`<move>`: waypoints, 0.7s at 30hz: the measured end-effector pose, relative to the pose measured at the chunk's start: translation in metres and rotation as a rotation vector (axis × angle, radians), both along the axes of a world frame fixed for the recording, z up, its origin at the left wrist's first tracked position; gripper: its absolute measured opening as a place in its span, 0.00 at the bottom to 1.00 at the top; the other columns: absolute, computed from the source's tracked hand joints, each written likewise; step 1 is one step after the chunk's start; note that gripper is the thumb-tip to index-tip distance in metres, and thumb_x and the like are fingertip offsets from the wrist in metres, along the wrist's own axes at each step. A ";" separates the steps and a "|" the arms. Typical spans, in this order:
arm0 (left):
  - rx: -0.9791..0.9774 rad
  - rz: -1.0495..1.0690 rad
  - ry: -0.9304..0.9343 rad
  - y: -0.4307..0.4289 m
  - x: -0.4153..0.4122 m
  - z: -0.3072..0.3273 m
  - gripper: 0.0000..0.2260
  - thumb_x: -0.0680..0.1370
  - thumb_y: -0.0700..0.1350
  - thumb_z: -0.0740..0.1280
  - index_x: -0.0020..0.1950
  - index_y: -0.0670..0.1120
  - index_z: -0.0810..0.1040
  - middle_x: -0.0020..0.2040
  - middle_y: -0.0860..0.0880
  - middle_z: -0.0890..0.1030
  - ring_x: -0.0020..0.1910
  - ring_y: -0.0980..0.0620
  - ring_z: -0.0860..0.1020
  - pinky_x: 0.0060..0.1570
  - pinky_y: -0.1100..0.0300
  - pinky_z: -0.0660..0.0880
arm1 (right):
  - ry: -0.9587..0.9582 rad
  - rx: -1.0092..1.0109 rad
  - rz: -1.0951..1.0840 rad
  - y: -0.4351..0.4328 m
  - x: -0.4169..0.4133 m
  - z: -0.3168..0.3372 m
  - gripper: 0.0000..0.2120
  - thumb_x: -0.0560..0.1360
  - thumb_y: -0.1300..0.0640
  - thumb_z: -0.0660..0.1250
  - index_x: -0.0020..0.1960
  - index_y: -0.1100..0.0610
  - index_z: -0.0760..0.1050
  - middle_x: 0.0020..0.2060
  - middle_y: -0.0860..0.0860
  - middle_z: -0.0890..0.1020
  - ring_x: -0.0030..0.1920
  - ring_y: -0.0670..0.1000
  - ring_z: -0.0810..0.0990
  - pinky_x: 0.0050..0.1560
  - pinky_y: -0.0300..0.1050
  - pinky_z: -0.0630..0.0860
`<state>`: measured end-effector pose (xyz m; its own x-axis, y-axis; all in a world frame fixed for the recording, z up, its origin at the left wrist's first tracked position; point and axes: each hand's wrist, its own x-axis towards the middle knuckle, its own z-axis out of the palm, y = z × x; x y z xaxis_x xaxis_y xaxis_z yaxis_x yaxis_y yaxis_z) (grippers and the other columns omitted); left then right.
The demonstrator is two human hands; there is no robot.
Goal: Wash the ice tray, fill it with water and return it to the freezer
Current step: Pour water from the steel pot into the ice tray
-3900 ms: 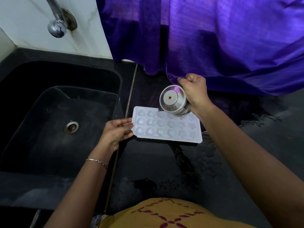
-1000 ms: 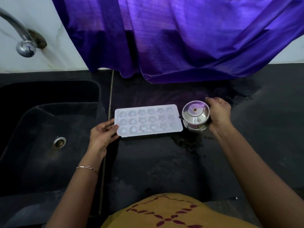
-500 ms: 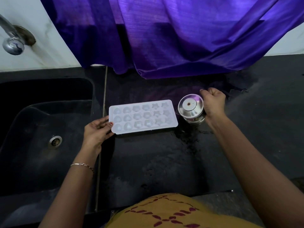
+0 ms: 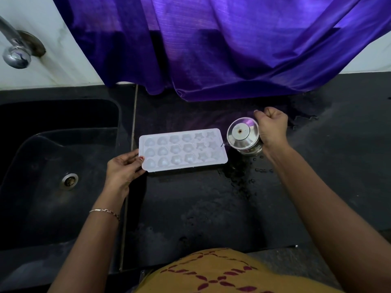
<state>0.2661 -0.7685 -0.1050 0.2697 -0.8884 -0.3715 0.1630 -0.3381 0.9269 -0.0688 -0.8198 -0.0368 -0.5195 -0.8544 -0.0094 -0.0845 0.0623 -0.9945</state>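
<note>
A white ice tray [image 4: 183, 150] with heart, flower and star moulds lies flat on the black counter [image 4: 211, 208], just right of the sink. My left hand [image 4: 123, 168] holds its left end, thumb on the rim. My right hand [image 4: 271, 127] grips a small steel cup [image 4: 243, 135], tipped on its side toward the tray's right end. A thin stream runs from the cup's lip onto the tray's right edge.
A black sink [image 4: 53, 166] with a steel drain [image 4: 68, 180] lies to the left, a steel tap [image 4: 14, 51] above it. A purple curtain [image 4: 232, 43] hangs behind the counter. Spilled water wets the counter [image 4: 239, 176] below the cup.
The steel cup went from pouring over the tray's middle to standing beside its right end, then tipped toward that end again. The tray and my left hand stayed put.
</note>
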 end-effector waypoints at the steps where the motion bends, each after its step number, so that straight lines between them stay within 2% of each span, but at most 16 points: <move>1: 0.002 0.001 0.001 0.000 0.000 0.000 0.14 0.76 0.35 0.68 0.61 0.38 0.78 0.49 0.45 0.83 0.46 0.52 0.82 0.37 0.65 0.80 | 0.005 0.000 0.002 0.000 0.000 0.001 0.23 0.74 0.65 0.65 0.29 0.52 0.57 0.25 0.50 0.62 0.28 0.48 0.61 0.39 0.42 0.72; 6: 0.007 0.001 0.007 0.000 0.000 0.000 0.13 0.76 0.35 0.69 0.60 0.38 0.78 0.49 0.45 0.83 0.44 0.55 0.83 0.37 0.65 0.80 | 0.025 -0.017 0.013 0.000 0.001 0.006 0.23 0.74 0.66 0.65 0.29 0.52 0.57 0.25 0.49 0.61 0.27 0.46 0.60 0.34 0.40 0.69; 11: 0.015 0.007 0.023 -0.001 0.001 -0.001 0.14 0.76 0.36 0.69 0.62 0.37 0.78 0.51 0.43 0.83 0.49 0.49 0.82 0.38 0.64 0.80 | 0.025 -0.013 0.019 0.001 0.002 0.008 0.23 0.74 0.66 0.64 0.29 0.52 0.56 0.25 0.49 0.60 0.28 0.46 0.59 0.35 0.40 0.69; 17: 0.013 0.014 0.036 0.001 0.000 -0.001 0.14 0.76 0.35 0.69 0.61 0.37 0.78 0.50 0.43 0.83 0.47 0.50 0.82 0.38 0.64 0.80 | -0.162 0.075 -0.020 0.004 0.002 0.006 0.22 0.73 0.66 0.65 0.29 0.51 0.57 0.25 0.49 0.62 0.27 0.46 0.62 0.32 0.44 0.65; 21: 0.021 0.011 0.023 0.001 0.001 -0.001 0.14 0.76 0.35 0.69 0.61 0.37 0.78 0.50 0.43 0.83 0.46 0.52 0.83 0.37 0.65 0.79 | -0.235 0.094 -0.017 0.005 0.008 0.007 0.22 0.73 0.66 0.66 0.30 0.51 0.57 0.26 0.49 0.63 0.26 0.46 0.64 0.30 0.42 0.66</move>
